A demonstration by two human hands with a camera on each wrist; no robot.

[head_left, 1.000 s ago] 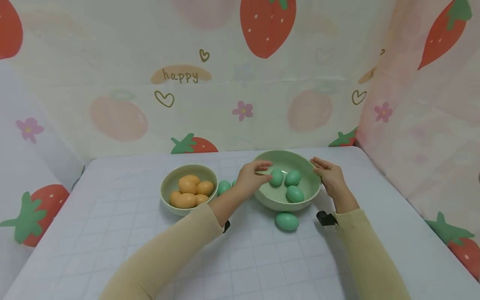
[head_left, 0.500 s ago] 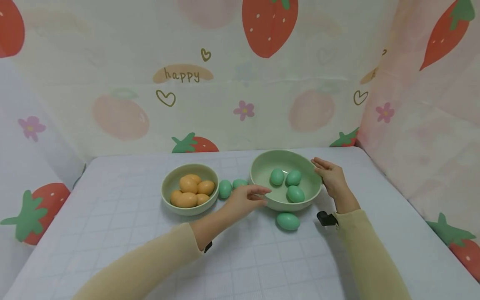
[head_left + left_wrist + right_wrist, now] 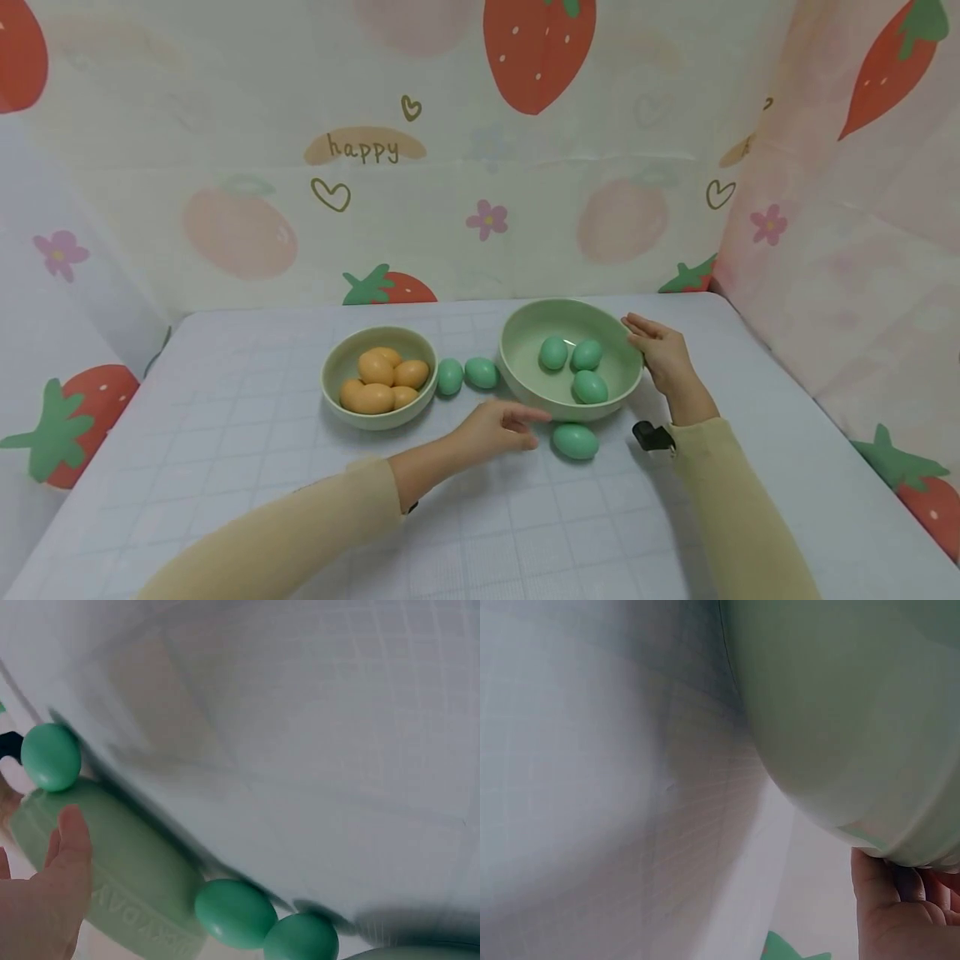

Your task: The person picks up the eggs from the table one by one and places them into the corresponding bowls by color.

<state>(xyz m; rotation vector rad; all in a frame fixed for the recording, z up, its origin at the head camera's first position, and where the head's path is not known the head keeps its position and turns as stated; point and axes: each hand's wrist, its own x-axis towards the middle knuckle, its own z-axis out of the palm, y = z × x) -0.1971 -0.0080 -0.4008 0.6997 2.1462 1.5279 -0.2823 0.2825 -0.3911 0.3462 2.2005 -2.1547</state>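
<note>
In the head view, my left hand [image 3: 498, 433] hovers over the table with thumb and fingers apart, just left of a green egg [image 3: 575, 442]. That egg lies against the front of the larger green bowl [image 3: 517, 379]. Three green eggs [image 3: 590, 387] lie inside this bowl. My right hand [image 3: 666, 362] touches the bowl's right rim with its fingers fairly straight. In the left wrist view, the left hand [image 3: 56, 892] appears in front of the bowl's outer wall [image 3: 142, 862], holding nothing. Fingers [image 3: 874, 881] meet the bowl's outside in the right wrist view.
Left of the large bowl is a smaller green bowl [image 3: 327, 396] with several orange eggs [image 3: 375, 367]. Between the bowls lie two green eggs [image 3: 450, 377] on the white gridded tablecloth [image 3: 480, 542]. A strawberry-print curtain [image 3: 420, 242] hangs behind the table.
My left hand has come from above the large bowl's left side down and forward to near the front egg, uncovering the two green eggs between the bowls. The right hand has stayed at the rim.
</note>
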